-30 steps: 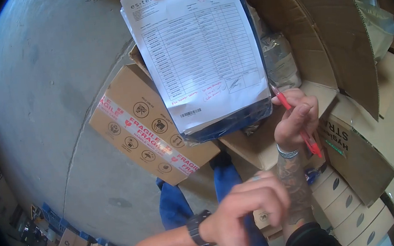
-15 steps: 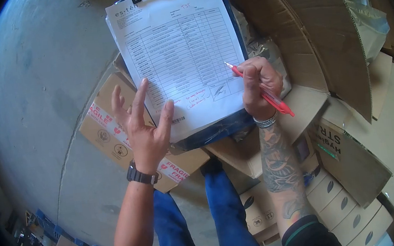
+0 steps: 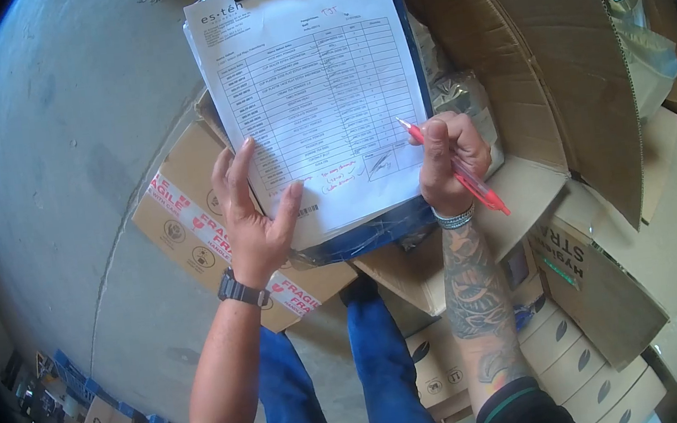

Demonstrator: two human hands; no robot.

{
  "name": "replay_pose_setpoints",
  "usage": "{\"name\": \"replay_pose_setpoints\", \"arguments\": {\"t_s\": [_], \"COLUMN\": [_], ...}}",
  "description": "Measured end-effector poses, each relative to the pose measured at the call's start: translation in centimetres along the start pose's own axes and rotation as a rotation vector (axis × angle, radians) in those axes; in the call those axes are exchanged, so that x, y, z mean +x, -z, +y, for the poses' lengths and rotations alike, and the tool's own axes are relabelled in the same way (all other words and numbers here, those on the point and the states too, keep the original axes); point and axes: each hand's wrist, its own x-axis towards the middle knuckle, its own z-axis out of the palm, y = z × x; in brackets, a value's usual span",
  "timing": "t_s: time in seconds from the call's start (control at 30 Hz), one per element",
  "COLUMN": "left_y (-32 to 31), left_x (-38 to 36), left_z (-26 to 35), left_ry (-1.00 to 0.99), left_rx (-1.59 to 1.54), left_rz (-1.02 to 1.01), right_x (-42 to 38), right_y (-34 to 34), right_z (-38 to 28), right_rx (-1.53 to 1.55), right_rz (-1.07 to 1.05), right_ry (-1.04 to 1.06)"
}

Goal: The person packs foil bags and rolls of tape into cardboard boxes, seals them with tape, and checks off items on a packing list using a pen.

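Note:
A printed packing list (image 3: 318, 105) lies clipped to a dark blue clipboard (image 3: 359, 241), tilted slightly in front of me. Red handwriting and a signature box show near the sheet's bottom. My right hand (image 3: 454, 161) is closed around a red pen (image 3: 478, 187), its tip pointing up and left over the lower right of the table of rows. My left hand (image 3: 252, 221) is open at the sheet's lower left edge, thumb and index fingertip over the paper, the other fingers beyond the edge.
Under the clipboard's left side is a cardboard box (image 3: 181, 221) with red-and-white fragile tape (image 3: 212, 234). An open carton (image 3: 496, 51) with tall flaps stands at the right, plastic-wrapped items (image 3: 459, 93) inside. Stacked boxes (image 3: 599, 374) with leaf marks sit lower right.
My left hand's fingers have drawn closer together and come down nearer the sheet's edge. The pen has shifted slightly right and down with my right hand.

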Motion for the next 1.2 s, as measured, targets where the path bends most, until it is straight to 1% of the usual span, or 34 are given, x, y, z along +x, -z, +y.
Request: {"name": "replay_pose_setpoints", "arguments": {"t_s": [0.17,0.37,0.47,0.67,0.93,1.03,1.1,1.17,1.2], "left_y": [-0.2,-0.3,-0.5,-0.5,-0.6,-0.7,-0.7,-0.6,-0.5], "left_x": [0.0,0.0,0.1,0.0,-0.1,-0.1,-0.2,-0.2,-0.1], "left_z": [-0.5,-0.4,-0.5,-0.8,-0.9,-1.1,-1.2,-1.2,-1.1], "left_ry": [-0.009,0.008,-0.022,-0.048,-0.031,-0.025,-0.021,-0.027,-0.021], "left_rx": [-0.097,-0.137,-0.163,-0.11,-0.13,-0.152,-0.165,-0.163,-0.154], "left_rz": [-0.019,-0.024,0.022,0.031,0.022,0.02,0.012,0.006,-0.001], "right_x": [-0.1,-0.1,-0.1,-0.1,-0.2,0.2,-0.3,-0.4,-0.5], "right_y": [0.0,-0.1,-0.2,-0.3,-0.5,-0.8,-1.2,-1.2,-1.3], "right_z": [0.2,0.1,0.1,0.2,0.2,-0.1,0.4,0.4,0.6], "right_rx": [-0.027,-0.046,-0.059,-0.087,-0.133,-0.253,-0.277,-0.318,-0.298], "right_rz": [0.008,0.011,0.012,0.015,0.021,-0.011,-0.008,0.019,0.091], "right_ry": [0.013,0.0,0.002,-0.014,-0.038,-0.022,-0.029,-0.043,-0.046]}}
